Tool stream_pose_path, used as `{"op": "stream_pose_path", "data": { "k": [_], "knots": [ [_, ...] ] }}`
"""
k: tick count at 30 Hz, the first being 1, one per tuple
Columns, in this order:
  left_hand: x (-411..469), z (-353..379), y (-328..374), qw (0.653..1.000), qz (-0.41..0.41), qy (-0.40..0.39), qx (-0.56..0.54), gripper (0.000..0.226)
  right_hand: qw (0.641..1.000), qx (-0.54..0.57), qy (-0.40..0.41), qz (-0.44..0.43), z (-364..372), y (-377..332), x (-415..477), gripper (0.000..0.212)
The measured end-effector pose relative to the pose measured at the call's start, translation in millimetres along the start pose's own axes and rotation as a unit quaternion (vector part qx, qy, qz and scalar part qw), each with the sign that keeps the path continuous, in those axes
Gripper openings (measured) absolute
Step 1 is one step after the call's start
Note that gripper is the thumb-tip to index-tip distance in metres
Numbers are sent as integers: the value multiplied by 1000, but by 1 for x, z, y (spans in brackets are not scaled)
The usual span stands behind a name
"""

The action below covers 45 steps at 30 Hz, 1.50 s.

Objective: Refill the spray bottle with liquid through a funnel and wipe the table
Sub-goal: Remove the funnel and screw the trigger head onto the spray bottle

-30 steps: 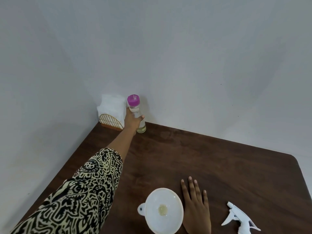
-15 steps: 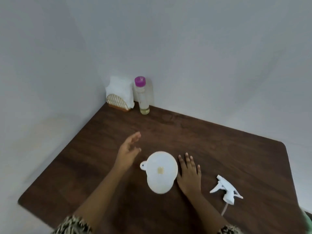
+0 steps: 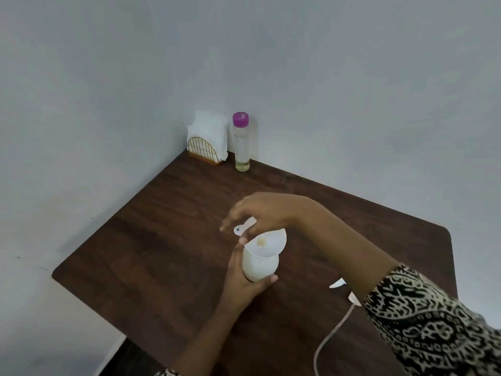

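A white spray bottle (image 3: 259, 268) stands near the middle of the dark wooden table (image 3: 168, 240); my left hand (image 3: 244, 280) grips its body. A white funnel (image 3: 271, 244) sits tilted in its neck. My right hand (image 3: 260, 213) reaches across from the right and pinches the funnel's far rim by the tab. The white trigger sprayer head (image 3: 349, 291) with its thin tube lies on the table at the right, mostly hidden by my right forearm. A clear refill bottle (image 3: 241, 142) with a purple cap and a little yellowish liquid stands at the far corner.
A gold wire holder with white napkins (image 3: 207, 139) stands in the far corner, left of the refill bottle. Grey walls close the table's far and left sides. The table's left edge and near corner drop off to the floor.
My left hand moved from open beside the funnel to gripping the spray bottle. My right hand left the tabletop and took the funnel's rim; the funnel now tilts. The view has pulled back.
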<state>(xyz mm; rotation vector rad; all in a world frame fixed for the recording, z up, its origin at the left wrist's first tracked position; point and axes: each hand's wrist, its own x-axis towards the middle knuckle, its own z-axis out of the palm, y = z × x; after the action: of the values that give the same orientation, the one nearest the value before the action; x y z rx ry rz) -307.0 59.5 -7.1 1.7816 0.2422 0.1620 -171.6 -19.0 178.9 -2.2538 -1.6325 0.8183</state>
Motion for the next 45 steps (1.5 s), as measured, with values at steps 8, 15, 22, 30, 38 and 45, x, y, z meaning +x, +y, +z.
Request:
{"op": "stream_pose_path", "data": {
  "k": [8,15,22,30,38,45],
  "knots": [
    [8,7,-12,998,9,36,56,60,996,-17,21,83,-5,6,7,19],
    [7,9,-20,999,-14,32,33,74,946,210,130,209,13,30,-30,11],
    [9,8,-26,997,-15,37,58,69,869,383,204,236,55,31,-56,28],
    [10,9,-26,997,-27,34,69,71,872,230,322,288,66,14,-50,36],
    [10,8,-23,997,-37,31,59,70,873,157,350,302,71,10,-45,36],
    [10,7,-20,997,-41,29,67,70,867,142,366,306,69,5,-46,36]
  ]
}}
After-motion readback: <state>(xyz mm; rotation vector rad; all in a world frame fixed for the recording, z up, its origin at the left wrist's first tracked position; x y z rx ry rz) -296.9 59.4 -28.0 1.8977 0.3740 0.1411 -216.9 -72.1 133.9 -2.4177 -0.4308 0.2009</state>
